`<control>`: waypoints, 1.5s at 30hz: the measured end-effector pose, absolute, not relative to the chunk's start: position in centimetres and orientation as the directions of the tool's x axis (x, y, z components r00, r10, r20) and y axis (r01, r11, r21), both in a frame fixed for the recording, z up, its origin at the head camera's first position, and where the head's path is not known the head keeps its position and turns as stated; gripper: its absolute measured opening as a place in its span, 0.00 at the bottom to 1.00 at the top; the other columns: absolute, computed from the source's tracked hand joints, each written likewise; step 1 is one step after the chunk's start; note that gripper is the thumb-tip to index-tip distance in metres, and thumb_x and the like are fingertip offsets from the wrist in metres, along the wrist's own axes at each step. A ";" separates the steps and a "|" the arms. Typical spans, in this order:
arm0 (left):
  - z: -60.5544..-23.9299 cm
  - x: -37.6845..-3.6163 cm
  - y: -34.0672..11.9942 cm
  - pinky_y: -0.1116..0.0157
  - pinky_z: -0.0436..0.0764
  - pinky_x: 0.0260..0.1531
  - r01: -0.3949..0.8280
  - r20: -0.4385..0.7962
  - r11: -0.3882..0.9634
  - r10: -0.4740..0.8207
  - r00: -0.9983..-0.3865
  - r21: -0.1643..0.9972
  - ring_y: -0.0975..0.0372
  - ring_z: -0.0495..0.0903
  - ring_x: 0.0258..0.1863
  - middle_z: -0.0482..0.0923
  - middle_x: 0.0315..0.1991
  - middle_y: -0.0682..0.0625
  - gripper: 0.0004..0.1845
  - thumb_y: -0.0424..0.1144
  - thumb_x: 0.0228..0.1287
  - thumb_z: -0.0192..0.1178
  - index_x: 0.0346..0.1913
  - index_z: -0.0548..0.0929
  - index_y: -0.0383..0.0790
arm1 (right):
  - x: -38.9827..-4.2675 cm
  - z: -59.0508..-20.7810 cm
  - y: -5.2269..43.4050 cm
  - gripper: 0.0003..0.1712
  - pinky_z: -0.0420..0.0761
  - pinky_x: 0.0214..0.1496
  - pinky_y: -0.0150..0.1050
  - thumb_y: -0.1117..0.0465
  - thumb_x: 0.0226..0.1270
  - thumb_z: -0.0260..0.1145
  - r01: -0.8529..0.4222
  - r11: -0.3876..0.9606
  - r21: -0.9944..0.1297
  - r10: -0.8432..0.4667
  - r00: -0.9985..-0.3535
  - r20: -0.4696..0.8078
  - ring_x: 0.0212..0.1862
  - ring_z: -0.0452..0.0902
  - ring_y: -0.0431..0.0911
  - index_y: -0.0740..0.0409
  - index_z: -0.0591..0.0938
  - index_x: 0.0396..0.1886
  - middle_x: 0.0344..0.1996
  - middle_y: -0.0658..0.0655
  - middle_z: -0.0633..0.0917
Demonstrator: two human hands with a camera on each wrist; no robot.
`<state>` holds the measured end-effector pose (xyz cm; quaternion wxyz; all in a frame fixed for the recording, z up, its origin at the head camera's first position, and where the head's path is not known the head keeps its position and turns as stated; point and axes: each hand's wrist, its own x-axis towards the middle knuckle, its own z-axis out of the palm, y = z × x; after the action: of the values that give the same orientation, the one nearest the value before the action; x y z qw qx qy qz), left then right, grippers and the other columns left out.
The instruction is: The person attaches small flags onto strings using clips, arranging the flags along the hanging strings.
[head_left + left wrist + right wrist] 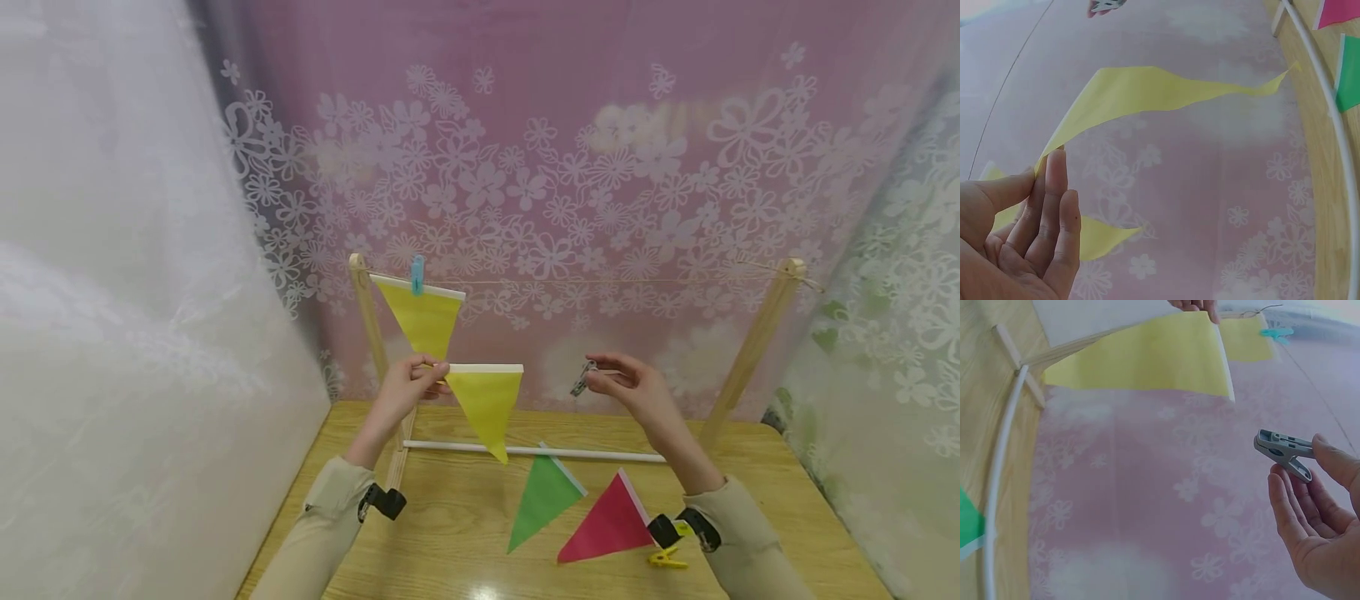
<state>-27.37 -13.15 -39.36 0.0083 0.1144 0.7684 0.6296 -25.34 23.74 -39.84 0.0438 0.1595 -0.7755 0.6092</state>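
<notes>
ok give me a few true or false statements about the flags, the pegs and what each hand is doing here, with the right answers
1. The left hand pinches a yellow flag by its top corner. True.
2. The right hand holds a blue peg. False: it holds a grey peg; the blue peg sits on the string.
3. Another yellow flag already hangs from the string. True.
4. The green flag hangs from the string. False: it lies on the table, beside the red flag.
5. A yellow peg lies on the table near the right wrist. True.
</notes>
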 end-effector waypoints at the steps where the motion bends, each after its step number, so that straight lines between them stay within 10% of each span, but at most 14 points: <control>1: -39.1 -27.4 -13.1 0.59 0.87 0.44 0.164 0.130 0.183 0.184 -0.974 0.969 0.58 0.89 0.35 0.89 0.33 0.46 0.16 0.43 0.75 0.61 0.53 0.81 0.31 | -25.5 -39.4 23.5 0.28 0.82 0.56 0.31 0.56 0.74 0.67 -0.311 0.202 -0.929 -0.194 -0.942 0.273 0.50 0.85 0.38 0.63 0.75 0.68 0.57 0.57 0.81; 10: -36.8 -28.2 -12.5 0.47 0.84 0.51 0.214 0.180 0.173 0.194 -0.964 0.961 0.64 0.87 0.33 0.89 0.34 0.42 0.16 0.42 0.76 0.60 0.53 0.81 0.31 | -26.6 -35.6 21.4 0.25 0.83 0.55 0.32 0.57 0.72 0.69 -0.397 0.176 -0.901 -0.204 -0.910 0.361 0.48 0.86 0.38 0.60 0.79 0.65 0.51 0.50 0.84; 32: -33.8 -29.3 -12.2 0.56 0.87 0.45 0.301 0.267 0.206 0.179 -0.947 0.931 0.47 0.88 0.40 0.89 0.32 0.45 0.15 0.41 0.75 0.60 0.54 0.83 0.33 | -28.0 -28.0 19.0 0.24 0.82 0.53 0.29 0.56 0.73 0.68 -0.506 0.247 -0.826 -0.209 -0.861 0.464 0.45 0.86 0.39 0.61 0.80 0.64 0.52 0.56 0.84; 45: -32.3 -29.6 -11.7 0.58 0.87 0.45 0.314 0.280 0.217 0.172 -0.944 0.924 0.51 0.89 0.40 0.89 0.37 0.41 0.15 0.42 0.75 0.61 0.55 0.83 0.34 | -30.0 -25.1 17.0 0.25 0.80 0.63 0.49 0.51 0.72 0.69 -0.525 0.351 -0.775 -0.184 -0.850 0.493 0.46 0.85 0.40 0.57 0.81 0.63 0.55 0.58 0.84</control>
<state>-29.56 -11.70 -32.30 -0.0582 0.1562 0.7778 0.6060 -30.00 17.05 -25.06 0.1625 0.2199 -0.8056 0.5255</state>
